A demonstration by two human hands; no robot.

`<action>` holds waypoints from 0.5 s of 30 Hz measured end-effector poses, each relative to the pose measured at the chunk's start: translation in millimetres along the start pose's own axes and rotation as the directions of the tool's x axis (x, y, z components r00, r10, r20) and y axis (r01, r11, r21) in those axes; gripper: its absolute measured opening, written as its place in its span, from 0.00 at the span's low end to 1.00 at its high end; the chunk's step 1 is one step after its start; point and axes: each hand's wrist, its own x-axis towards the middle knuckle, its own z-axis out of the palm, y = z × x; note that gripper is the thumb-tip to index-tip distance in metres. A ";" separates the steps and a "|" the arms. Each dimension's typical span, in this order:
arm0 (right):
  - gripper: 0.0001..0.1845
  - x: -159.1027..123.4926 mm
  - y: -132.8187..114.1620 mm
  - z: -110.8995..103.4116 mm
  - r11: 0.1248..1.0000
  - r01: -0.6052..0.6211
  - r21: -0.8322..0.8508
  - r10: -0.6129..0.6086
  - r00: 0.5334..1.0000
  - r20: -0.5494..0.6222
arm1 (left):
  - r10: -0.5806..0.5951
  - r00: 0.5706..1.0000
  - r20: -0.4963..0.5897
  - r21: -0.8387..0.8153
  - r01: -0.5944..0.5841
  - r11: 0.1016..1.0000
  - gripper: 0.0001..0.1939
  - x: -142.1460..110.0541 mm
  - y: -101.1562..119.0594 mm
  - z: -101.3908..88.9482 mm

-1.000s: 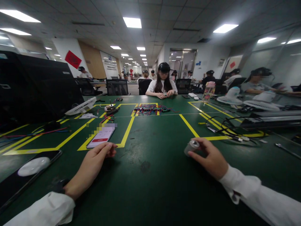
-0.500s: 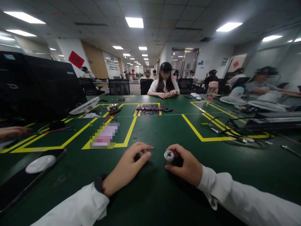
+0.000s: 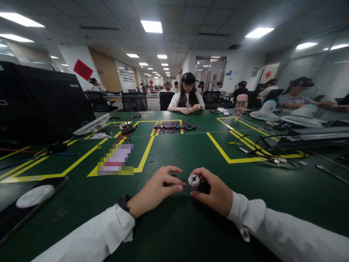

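"Cylinder of silver-grey metal (image 3: 194,186), short and round: where is it in the head view?"

"In the right hand (image 3: 215,190), a little right of the middle. The thumb presses on its near side and the fingers curl round its far side, so it sits to the left of that hand's palm."

"Upright or lying down?"

"About upright, its flat round top, marked with dark holes, facing up. Whether its base touches the dark green worktop (image 3: 160,236), I can't tell."

"And the left hand (image 3: 156,190)?"

"Wide, with the fingers spread and the thumb apart from them, all pointing towards the cylinder. The nearest fingertip is just beside the metal, on its left; whether it touches, I can't tell."

"What lies about them?"

"Beyond the left hand, a flat lilac and red rectangle (image 3: 117,158), blurred into squares, lies within an outline of yellow tape (image 3: 148,153). Farther back is a tangle of thin red and blue wires (image 3: 174,127). Beyond the right hand and to its right, black looped cables (image 3: 268,154) cross more of that tape."

"And at the left edge?"

"A glossy white oval object (image 3: 36,196) on a flat black slab (image 3: 13,229), well apart from the cylinder. Across the worktop sits a person (image 3: 188,100) in a white top and black cap."
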 end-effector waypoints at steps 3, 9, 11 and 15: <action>0.21 -0.9 0.2 -0.5 1.000 -0.002 0.009 0.002 1.000 0.009 | 0.055 0.994 0.094 0.131 -0.067 0.989 0.07 -2.3 -8.4 2.2; 0.23 -4.4 9.7 -4.7 0.999 -0.048 0.027 0.049 0.998 -0.049 | -0.039 0.999 -0.015 -0.039 0.038 0.999 0.22 -4.0 -7.5 -5.4; 0.27 -9.7 20.7 -19.9 0.995 -0.097 0.023 0.100 0.984 -0.149 | -0.175 0.971 -0.163 -0.260 0.129 0.957 0.23 -9.7 -13.3 -13.4; 0.35 -34.7 63.5 -85.9 0.936 -0.277 -0.219 0.156 0.882 -0.445 | -0.397 0.861 -0.318 -0.633 0.119 0.765 0.23 -31.8 -34.6 -37.7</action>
